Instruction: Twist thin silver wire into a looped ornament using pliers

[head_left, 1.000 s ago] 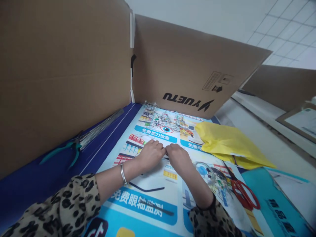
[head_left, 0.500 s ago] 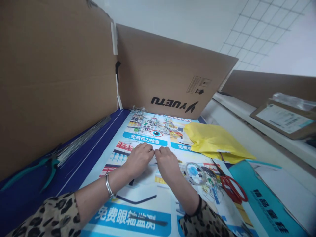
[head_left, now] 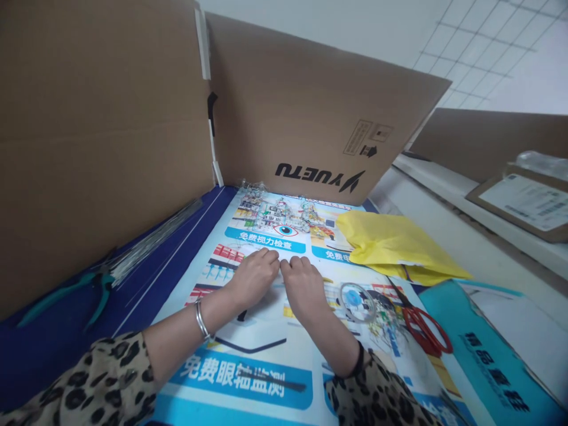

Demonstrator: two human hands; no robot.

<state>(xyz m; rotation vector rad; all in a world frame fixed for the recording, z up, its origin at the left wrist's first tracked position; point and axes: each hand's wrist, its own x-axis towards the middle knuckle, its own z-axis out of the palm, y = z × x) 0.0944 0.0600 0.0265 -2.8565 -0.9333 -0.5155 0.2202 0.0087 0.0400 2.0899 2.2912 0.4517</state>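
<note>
My left hand [head_left: 255,277] and my right hand [head_left: 304,288] meet near the middle of the view, fingertips nearly touching. Both hands have their fingers pinched together. Whatever they hold is too small or hidden to make out. Beneath them lies a printed poster sheet [head_left: 266,373] with blue banners. Just right of my right hand is a clear round ring-shaped item [head_left: 357,303] with something light blue inside. Small beaded wire pieces [head_left: 388,325] are scattered beside it. Red-handled scissors [head_left: 426,331] rest farther right.
Teal-handled pliers [head_left: 95,284] and a bundle of thin wires [head_left: 153,242] lie at the left. Cardboard panels [head_left: 310,112] stand behind. A yellow bag [head_left: 399,242] and a teal box [head_left: 479,349] are on the right. More wire pieces [head_left: 284,210] lie at the back.
The view has shifted, so the scene sits slightly higher and farther right. My hands remain close together, with their fingers still pinched.
</note>
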